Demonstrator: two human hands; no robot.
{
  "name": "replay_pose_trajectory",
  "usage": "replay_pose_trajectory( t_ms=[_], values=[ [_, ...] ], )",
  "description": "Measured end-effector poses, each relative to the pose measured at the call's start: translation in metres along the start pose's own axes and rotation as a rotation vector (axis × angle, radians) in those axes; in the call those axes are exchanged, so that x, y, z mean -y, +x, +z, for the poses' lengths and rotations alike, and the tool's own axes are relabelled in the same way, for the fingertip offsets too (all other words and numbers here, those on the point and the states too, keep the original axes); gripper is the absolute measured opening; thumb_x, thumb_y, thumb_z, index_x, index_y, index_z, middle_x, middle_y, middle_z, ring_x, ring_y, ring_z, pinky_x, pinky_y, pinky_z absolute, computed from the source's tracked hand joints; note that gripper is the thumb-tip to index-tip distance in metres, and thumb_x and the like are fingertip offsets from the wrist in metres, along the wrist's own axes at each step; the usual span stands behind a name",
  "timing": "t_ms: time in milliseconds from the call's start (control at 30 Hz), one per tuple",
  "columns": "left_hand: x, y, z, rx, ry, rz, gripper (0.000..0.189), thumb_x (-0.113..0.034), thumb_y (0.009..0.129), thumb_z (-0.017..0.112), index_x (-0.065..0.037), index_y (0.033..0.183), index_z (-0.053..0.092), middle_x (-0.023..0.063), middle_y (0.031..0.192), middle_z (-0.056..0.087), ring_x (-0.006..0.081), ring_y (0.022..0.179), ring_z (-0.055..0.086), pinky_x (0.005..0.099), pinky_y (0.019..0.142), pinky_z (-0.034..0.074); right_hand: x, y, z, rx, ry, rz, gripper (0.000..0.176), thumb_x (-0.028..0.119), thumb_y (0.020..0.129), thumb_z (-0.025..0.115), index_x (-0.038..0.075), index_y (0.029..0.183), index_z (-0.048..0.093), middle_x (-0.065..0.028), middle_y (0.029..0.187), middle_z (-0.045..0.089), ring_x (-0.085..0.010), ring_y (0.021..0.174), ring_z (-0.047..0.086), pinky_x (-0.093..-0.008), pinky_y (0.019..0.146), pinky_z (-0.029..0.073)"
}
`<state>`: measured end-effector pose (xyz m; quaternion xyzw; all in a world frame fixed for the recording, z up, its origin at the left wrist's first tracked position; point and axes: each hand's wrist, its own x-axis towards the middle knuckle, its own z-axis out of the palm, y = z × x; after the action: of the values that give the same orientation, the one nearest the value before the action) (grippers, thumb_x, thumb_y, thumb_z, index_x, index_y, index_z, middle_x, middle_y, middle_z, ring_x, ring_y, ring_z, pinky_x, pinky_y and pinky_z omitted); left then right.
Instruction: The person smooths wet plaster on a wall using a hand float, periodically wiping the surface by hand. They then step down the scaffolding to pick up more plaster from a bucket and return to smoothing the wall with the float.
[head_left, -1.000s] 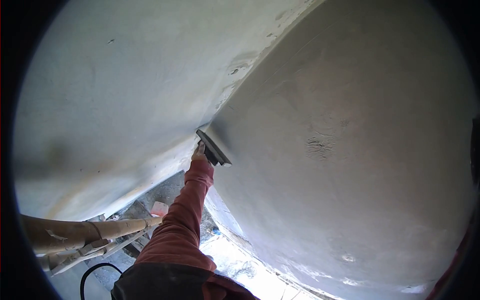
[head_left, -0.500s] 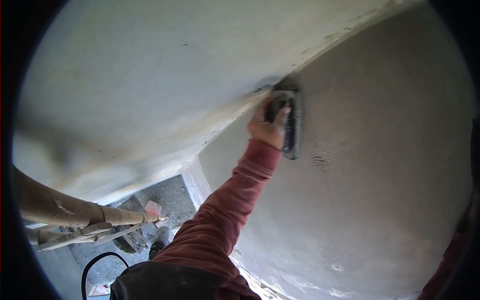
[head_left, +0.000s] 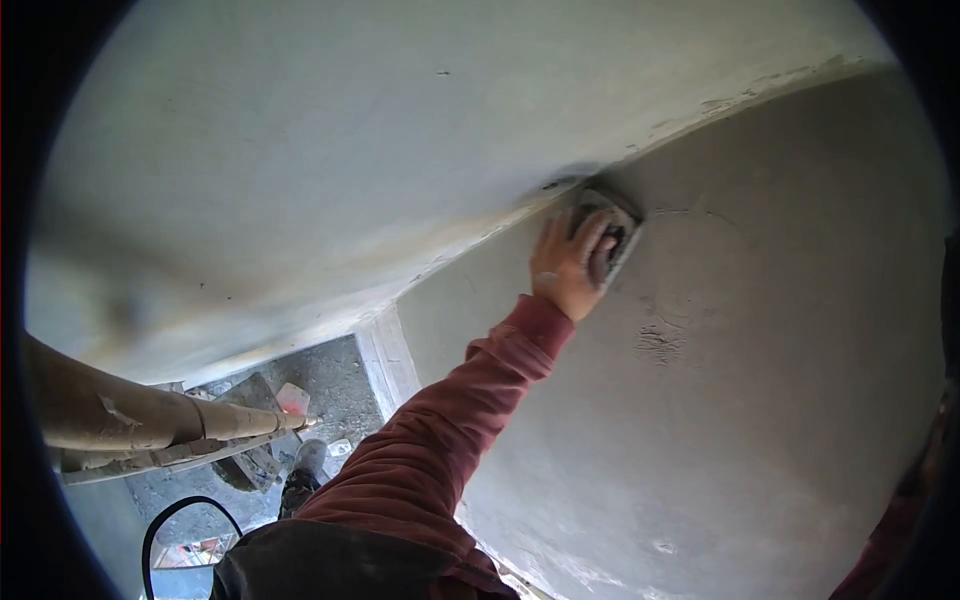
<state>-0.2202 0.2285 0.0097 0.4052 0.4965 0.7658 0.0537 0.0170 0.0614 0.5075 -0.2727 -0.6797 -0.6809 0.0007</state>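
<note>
My left hand (head_left: 572,265), in a red sleeve, is closed around the handle of a plastering float (head_left: 625,225). The float's flat face lies against the grey plastered wall (head_left: 780,300), just below the corner line where it meets a paler plastered surface (head_left: 300,150). Below the float, a small rough, wrinkled patch (head_left: 660,345) marks the grey plaster. At the right edge a second red sleeve (head_left: 880,540) shows, with a dark, barely visible bit of my right hand (head_left: 938,440) above it; its fingers cannot be made out.
Thick wooden or bamboo poles (head_left: 140,410) cross the lower left. Below them lies a rubble-strewn floor (head_left: 340,385) with a board (head_left: 250,465) and a pinkish-white piece (head_left: 292,398). A shoe (head_left: 310,458) and a black curved loop (head_left: 170,515) appear near the bottom.
My left hand and the float have shifted a little to the right in view, and the float has tilted from upright to slanting. The whole view has shifted slightly too.
</note>
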Motion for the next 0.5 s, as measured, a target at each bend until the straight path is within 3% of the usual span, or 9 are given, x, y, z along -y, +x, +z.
replay_pose_trajectory(
  t_ms=[100, 167, 233, 333, 367, 400, 433, 500],
  values=[
    [0.078, -0.05, -0.021, 0.082, 0.096, -0.075, 0.027, -0.008, 0.079, 0.065, -0.008, 0.106, 0.062, 0.0147, 0.099, 0.061, 0.0354, 0.093, 0.057, 0.0425, 0.082, 0.047, -0.005, -0.003, 0.0, 0.024, -0.037, -0.006, 0.079, 0.069, 0.08, 0.056, -0.001, 0.117, 0.054, -0.0219, 0.12, 0.056, -0.0416, 0.115, 0.049, -0.0561, 0.092, 0.037],
    [0.136, -0.091, -0.043, 0.178, 0.2, -0.214, 0.024, -0.011, 0.08, 0.065, -0.011, 0.105, 0.062, 0.0136, 0.104, 0.06, 0.0368, 0.096, 0.056, 0.0446, 0.081, 0.048, 0.0, -0.001, -0.002, 0.029, -0.066, -0.006, 0.079, 0.069, 0.079, 0.057, -0.001, 0.116, 0.054, -0.0225, 0.12, 0.056, -0.0418, 0.116, 0.049, -0.0559, 0.092, 0.036],
    [0.13, -0.091, -0.069, 0.205, 0.282, -0.13, 0.03, -0.007, 0.078, 0.067, -0.009, 0.108, 0.062, 0.0135, 0.101, 0.06, 0.0343, 0.09, 0.058, 0.0428, 0.079, 0.049, 0.003, 0.002, -0.002, 0.024, -0.113, 0.004, 0.079, 0.068, 0.078, 0.058, -0.001, 0.115, 0.054, -0.023, 0.121, 0.055, -0.0421, 0.116, 0.048, -0.0557, 0.093, 0.036],
    [0.049, -0.007, -0.059, 0.088, 0.003, 0.151, 0.035, -0.008, 0.078, 0.069, -0.003, 0.112, 0.062, 0.0143, 0.097, 0.061, 0.0324, 0.085, 0.058, 0.0406, 0.074, 0.048, -0.006, -0.005, 0.003, -0.015, -0.037, 0.011, 0.078, 0.067, 0.077, 0.061, -0.002, 0.113, 0.055, -0.0242, 0.122, 0.053, -0.0416, 0.114, 0.049, -0.0552, 0.092, 0.036],
    [0.011, 0.031, -0.053, 0.078, -0.114, 0.26, 0.042, 0.001, 0.076, 0.07, 0.0, 0.117, 0.059, 0.0162, 0.102, 0.063, 0.0316, 0.088, 0.06, 0.0354, 0.079, 0.048, -0.007, -0.005, 0.003, 0.006, -0.039, 0.009, 0.078, 0.067, 0.077, 0.061, -0.002, 0.113, 0.055, -0.0242, 0.122, 0.053, -0.0416, 0.114, 0.049, -0.0552, 0.092, 0.036],
    [-0.026, 0.069, -0.043, 0.024, -0.208, 0.407, 0.038, -0.003, 0.076, 0.072, 0.0, 0.113, 0.062, 0.0137, 0.1, 0.066, 0.0308, 0.087, 0.061, 0.035, 0.078, 0.048, -0.006, -0.003, 0.004, -0.004, -0.043, 0.01, 0.078, 0.067, 0.077, 0.061, -0.002, 0.113, 0.055, -0.0237, 0.122, 0.054, -0.0414, 0.113, 0.049, -0.0552, 0.092, 0.036],
    [-0.058, 0.11, -0.03, -0.023, -0.233, 0.605, 0.034, -0.014, 0.077, 0.072, -0.006, 0.109, 0.064, 0.0103, 0.095, 0.063, 0.0306, 0.081, 0.059, 0.0379, 0.07, 0.046, -0.005, -0.002, 0.003, -0.011, -0.045, 0.01, 0.078, 0.067, 0.077, 0.061, -0.001, 0.114, 0.055, -0.0232, 0.121, 0.054, -0.0411, 0.113, 0.05, -0.0551, 0.091, 0.037],
    [-0.113, 0.166, -0.001, 0.006, -0.339, 0.745, 0.026, -0.02, 0.078, 0.071, -0.014, 0.103, 0.066, 0.0066, 0.095, 0.064, 0.0287, 0.084, 0.061, 0.0383, 0.074, 0.049, -0.006, -0.004, 0.005, 0.0, -0.077, 0.016, 0.08, 0.069, 0.076, 0.061, -0.001, 0.114, 0.055, -0.0228, 0.121, 0.054, -0.041, 0.112, 0.05, -0.0551, 0.091, 0.037]
  ],
)
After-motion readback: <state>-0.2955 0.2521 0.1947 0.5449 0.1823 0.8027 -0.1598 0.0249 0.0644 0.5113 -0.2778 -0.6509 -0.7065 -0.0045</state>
